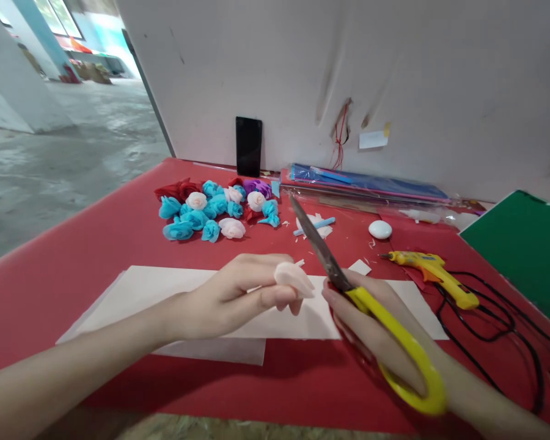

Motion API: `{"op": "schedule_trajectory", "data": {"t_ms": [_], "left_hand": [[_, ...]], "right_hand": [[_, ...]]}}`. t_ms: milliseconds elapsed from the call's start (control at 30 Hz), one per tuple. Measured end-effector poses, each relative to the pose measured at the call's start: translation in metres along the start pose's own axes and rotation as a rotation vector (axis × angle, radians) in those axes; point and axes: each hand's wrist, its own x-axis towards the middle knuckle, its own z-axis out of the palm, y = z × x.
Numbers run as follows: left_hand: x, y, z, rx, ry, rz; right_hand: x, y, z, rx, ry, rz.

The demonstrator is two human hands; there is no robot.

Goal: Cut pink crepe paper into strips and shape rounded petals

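Between the thumb and fingers of my left hand [245, 293] is a small pale pink rolled paper piece [294, 278], curled like a petal. My right hand [376, 311] grips a pair of scissors [394, 330] with yellow handles; the dark blades point up and away, apart from the rolled piece. Beneath both hands lies a long pale paper strip [151, 293] on the red table, with a second, more see-through sheet [220, 351] partly under it.
Blue, pink, red and purple paper flowers [215, 208] are clustered at the back left. A black phone [249, 146] leans on the wall. A yellow glue gun [433, 272] with black cable lies right, near a white oval object [380, 230], a blue stick [314, 227] and a green board [522, 250].
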Motion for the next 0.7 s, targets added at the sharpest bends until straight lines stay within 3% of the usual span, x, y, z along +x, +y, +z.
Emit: {"op": "schedule_trajectory", "data": {"t_ms": [67, 133, 300, 367, 533, 700], "left_hand": [[0.003, 0.002, 0.0, 0.21, -0.04, 0.127], [0.004, 0.002, 0.001, 0.415, -0.069, 0.216], [0.001, -0.004, 0.006, 0.674, -0.143, 0.253], [-0.002, -0.007, 0.007, 0.715, -0.154, 0.257], [-0.002, -0.005, 0.009, 0.793, -0.179, 0.368], [-0.001, 0.001, 0.014, 0.736, -0.114, 0.467]], "right_hand": [[0.011, 0.003, -0.007, -0.271, 0.187, -0.107], [0.017, 0.006, -0.009, -0.397, 0.242, -0.163], [0.012, -0.004, -0.006, -0.048, 0.27, -0.132], [0.012, -0.007, -0.009, -0.101, 0.291, -0.124], [0.021, 0.007, -0.016, -0.688, 0.155, -0.149], [0.024, 0.021, -0.011, -0.838, 0.009, -0.172]]}}
